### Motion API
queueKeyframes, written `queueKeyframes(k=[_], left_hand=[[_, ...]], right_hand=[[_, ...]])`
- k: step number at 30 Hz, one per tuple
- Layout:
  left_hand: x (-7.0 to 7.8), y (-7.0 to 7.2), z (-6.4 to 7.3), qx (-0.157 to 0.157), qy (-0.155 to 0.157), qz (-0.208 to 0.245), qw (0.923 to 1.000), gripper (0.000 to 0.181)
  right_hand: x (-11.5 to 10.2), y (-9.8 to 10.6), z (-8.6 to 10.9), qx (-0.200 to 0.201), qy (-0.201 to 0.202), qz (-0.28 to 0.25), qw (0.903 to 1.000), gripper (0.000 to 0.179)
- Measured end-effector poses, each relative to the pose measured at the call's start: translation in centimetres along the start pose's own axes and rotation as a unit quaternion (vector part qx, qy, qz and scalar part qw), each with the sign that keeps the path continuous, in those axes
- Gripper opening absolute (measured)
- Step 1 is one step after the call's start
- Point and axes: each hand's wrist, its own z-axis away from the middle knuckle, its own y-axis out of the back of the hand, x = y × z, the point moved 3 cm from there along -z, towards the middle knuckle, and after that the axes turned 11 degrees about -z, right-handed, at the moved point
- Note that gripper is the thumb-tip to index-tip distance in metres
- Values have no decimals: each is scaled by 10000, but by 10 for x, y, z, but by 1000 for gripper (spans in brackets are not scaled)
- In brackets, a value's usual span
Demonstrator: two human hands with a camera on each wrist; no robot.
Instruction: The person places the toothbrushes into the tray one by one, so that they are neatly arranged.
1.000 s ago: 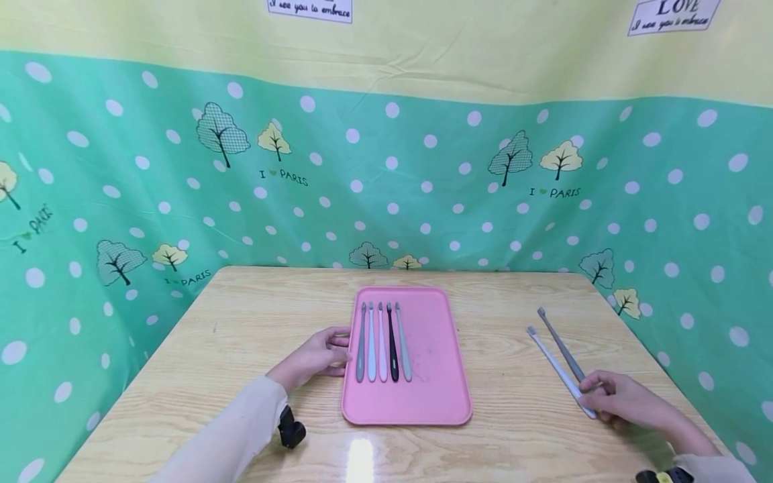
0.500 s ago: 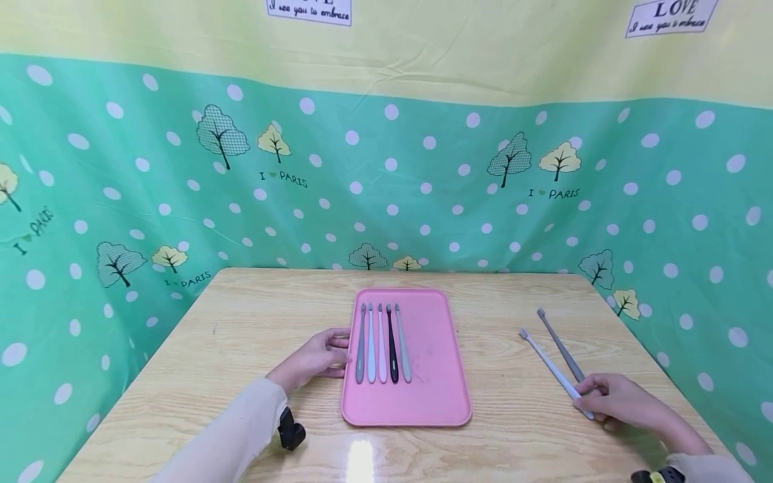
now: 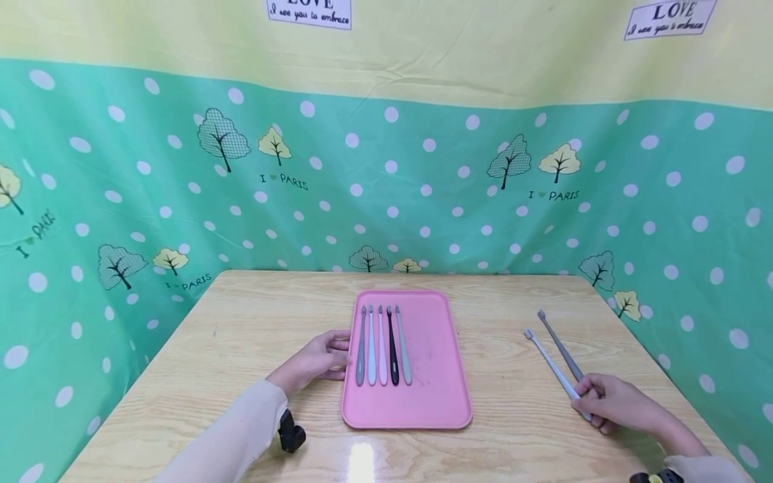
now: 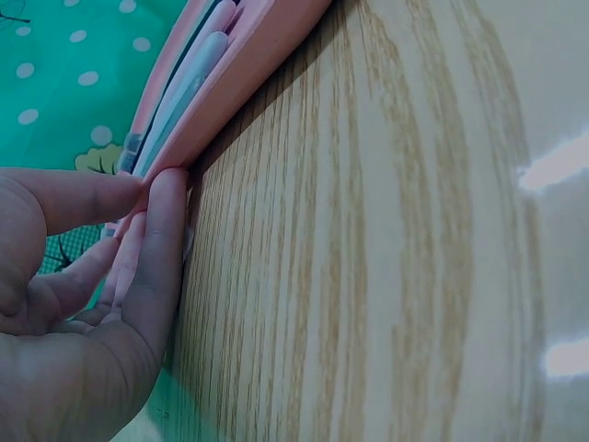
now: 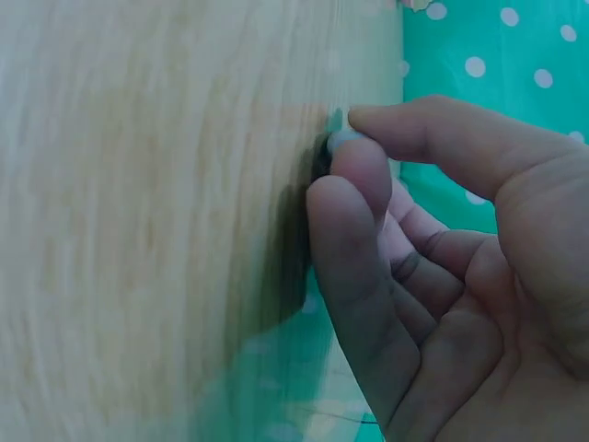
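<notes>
A pink tray [image 3: 435, 365] lies on the table, with my left hand [image 3: 314, 362] at its left side. In the left wrist view, the thumb and index finger pinch the tray's rim [image 4: 262, 64]. On the tray's left half several toothbrushes lie side by side, heads away from me, among them a black toothbrush [image 3: 392, 349] and a pink toothbrush [image 3: 382, 349]. To the right, my right hand [image 3: 625, 406] pinches a pale blue toothbrush [image 3: 551, 362] near its handle end. Just beyond it lies a grey toothbrush [image 3: 561, 345], its lower end close to the fingers.
The wooden table [image 3: 260, 302] reaches back to a green dotted curtain [image 3: 392, 168]. A stretch of tabletop lies between the tray and the right hand. Black wrist devices [image 3: 292, 433] sit on both wrists.
The pale blue toothbrush's head swung left, away from the grey one, then slightly back right. My right hand shifted a little left. The left hand and the tray stay in place.
</notes>
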Motion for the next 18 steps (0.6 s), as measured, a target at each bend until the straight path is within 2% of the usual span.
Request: queueKeyframes(k=[6, 13, 18], left_hand=[[-1, -1, 0, -38, -4, 12, 10000, 66], [0, -1, 0, 27, 29, 42, 10000, 64], [2, -1, 1, 60, 15, 41, 10000, 64]], right_hand=[[-6, -3, -2, 83, 80, 99, 9999, 21], [-15, -9, -10, 317, -34, 132, 9994, 26], [-23, -17, -18, 188, -7, -80, 9998, 31]])
